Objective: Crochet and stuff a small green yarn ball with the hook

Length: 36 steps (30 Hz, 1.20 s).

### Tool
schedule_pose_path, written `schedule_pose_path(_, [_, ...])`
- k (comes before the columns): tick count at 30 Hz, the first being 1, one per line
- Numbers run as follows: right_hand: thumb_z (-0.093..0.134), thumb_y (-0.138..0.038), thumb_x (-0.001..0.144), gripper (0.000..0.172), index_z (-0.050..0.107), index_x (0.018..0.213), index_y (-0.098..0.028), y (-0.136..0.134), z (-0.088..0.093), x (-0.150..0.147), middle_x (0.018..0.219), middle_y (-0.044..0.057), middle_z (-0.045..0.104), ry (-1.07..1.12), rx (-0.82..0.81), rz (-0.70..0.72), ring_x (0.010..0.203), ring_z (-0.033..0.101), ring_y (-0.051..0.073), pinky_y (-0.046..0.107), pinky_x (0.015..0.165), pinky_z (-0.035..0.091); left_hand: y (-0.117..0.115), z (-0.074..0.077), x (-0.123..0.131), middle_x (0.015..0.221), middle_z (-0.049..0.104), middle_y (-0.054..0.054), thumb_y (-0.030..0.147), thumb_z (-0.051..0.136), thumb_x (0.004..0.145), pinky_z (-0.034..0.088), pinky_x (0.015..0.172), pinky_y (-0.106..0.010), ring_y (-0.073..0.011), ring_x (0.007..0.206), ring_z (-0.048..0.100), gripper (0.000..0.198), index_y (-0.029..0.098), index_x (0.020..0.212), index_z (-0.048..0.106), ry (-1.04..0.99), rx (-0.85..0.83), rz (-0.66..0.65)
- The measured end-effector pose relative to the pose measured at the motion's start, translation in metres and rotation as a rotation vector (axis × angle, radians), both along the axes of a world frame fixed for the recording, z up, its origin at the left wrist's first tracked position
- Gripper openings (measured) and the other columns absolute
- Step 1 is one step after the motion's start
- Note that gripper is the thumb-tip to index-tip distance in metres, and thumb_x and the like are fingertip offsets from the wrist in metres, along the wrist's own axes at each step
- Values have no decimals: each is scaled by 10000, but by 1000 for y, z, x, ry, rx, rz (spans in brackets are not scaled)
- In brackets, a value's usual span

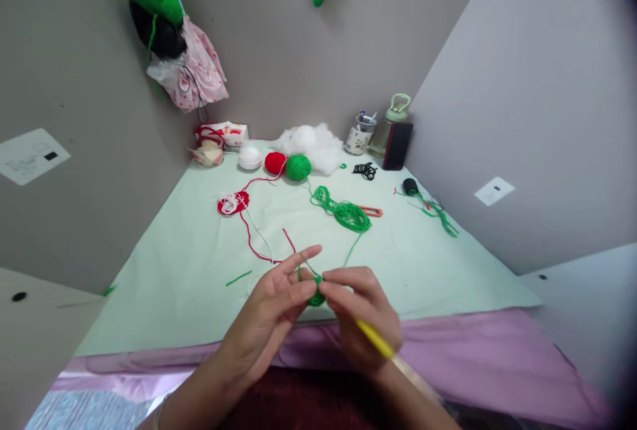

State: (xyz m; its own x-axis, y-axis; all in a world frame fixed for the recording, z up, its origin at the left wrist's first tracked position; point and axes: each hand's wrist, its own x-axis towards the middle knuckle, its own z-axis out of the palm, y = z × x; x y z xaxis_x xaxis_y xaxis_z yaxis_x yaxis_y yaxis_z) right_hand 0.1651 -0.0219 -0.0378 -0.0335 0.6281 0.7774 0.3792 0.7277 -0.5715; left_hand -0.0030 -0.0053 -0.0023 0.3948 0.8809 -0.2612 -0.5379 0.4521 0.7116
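My left hand [279,300] pinches a small green crochet piece [315,296] over the near edge of the table, with green yarn looped over its raised forefinger. My right hand [365,314] is closed on a yellow crochet hook [375,340] whose tip meets the green piece. The green strand runs back to a loose pile of green yarn [344,211] and on to a green yarn ball [298,167].
A pale green mat [189,271] covers the table. At the back lie a white ball [249,158], a red ball [275,162], white stuffing [313,141], a red and white crochet piece [233,203], a pen cup [360,133], a bottle [391,125] and a dark phone [397,146].
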Motion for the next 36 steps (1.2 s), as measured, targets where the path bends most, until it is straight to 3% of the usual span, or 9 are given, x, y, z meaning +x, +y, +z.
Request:
schedule_pose_path(5, [597, -223, 1017, 210, 797, 976, -270, 10, 14, -7, 865, 50, 723, 546, -338, 243, 655, 623, 159, 323, 590, 525, 3, 0, -6, 880, 593, -5, 287, 873, 776, 424, 846, -272, -136, 838, 514, 589, 209, 1335, 705, 79, 92, 102])
schedule_pose_path(7, [623, -255, 1010, 186, 802, 961, -262, 12, 16, -10, 895, 56, 726, 562, -386, 305, 707, 632, 165, 319, 616, 519, 1, -2, -6, 912, 609, -13, 314, 852, 806, 433, 881, -289, -157, 892, 541, 546, 233, 1326, 707, 135, 174, 89])
schedule_pose_path(10, [636, -249, 1007, 180, 813, 993, -278, 12, 14, -13, 926, 60, 749, 452, -380, 269, 858, 666, 197, 344, 737, 538, -1, -5, -3, 943, 627, -12, 333, 827, 843, 448, 914, -304, -172, 946, 582, 497, 269, 1320, 703, 194, 246, 52])
schedule_pose_path(13, [640, -243, 1004, 187, 819, 1025, -290, 8, 11, -12, 927, 63, 761, 380, -346, 241, 882, 674, 210, 365, 776, 548, 1, -6, -2, 939, 643, 4, 305, 833, 843, 450, 940, -309, -164, 945, 616, 552, 292, 1368, 663, 214, 251, 62])
schedule_pose_path(16, [652, -287, 998, 170, 821, 1012, -282, 8, 11, -11, 919, 67, 751, 437, -358, 281, 803, 671, 198, 357, 717, 560, 4, -5, -3, 935, 669, -3, 280, 830, 835, 443, 959, -331, -168, 930, 631, 613, 266, 1414, 630, 144, 200, 22])
schedule_pose_path(22, [712, -396, 952, 186, 769, 889, -230, 16, 17, -12, 809, 33, 724, 764, -547, 377, 597, 618, 133, 277, 565, 539, 6, -9, -6, 962, 680, -56, 264, 776, 814, 425, 974, -351, -187, 955, 607, 584, 174, 1382, 674, -116, 58, -131])
schedule_pose_path(27, [748, -415, 918, 219, 721, 832, -215, 18, 22, -8, 724, 4, 674, 878, -704, 430, 517, 524, 97, 226, 496, 474, 5, -10, -7, 851, 592, -7, 247, 778, 798, 446, 851, -267, -112, 799, 550, 490, 170, 1281, 744, -182, 61, -138])
schedule_pose_path(31, [714, -394, 952, 185, 762, 870, -236, 16, 18, -9, 805, 22, 712, 823, -622, 450, 599, 576, 114, 246, 561, 481, 3, -11, -3, 909, 622, 4, 249, 833, 808, 450, 900, -254, -126, 908, 603, 486, 272, 1284, 738, 22, 166, -52])
schedule_pose_path(36, [661, -290, 998, 150, 808, 979, -271, 12, 8, -11, 935, 45, 740, 615, -470, 339, 791, 636, 155, 283, 667, 499, 0, -13, -2, 985, 672, 6, 276, 765, 921, 476, 971, -281, -139, 982, 647, 469, 376, 1368, 665, 160, 330, -22])
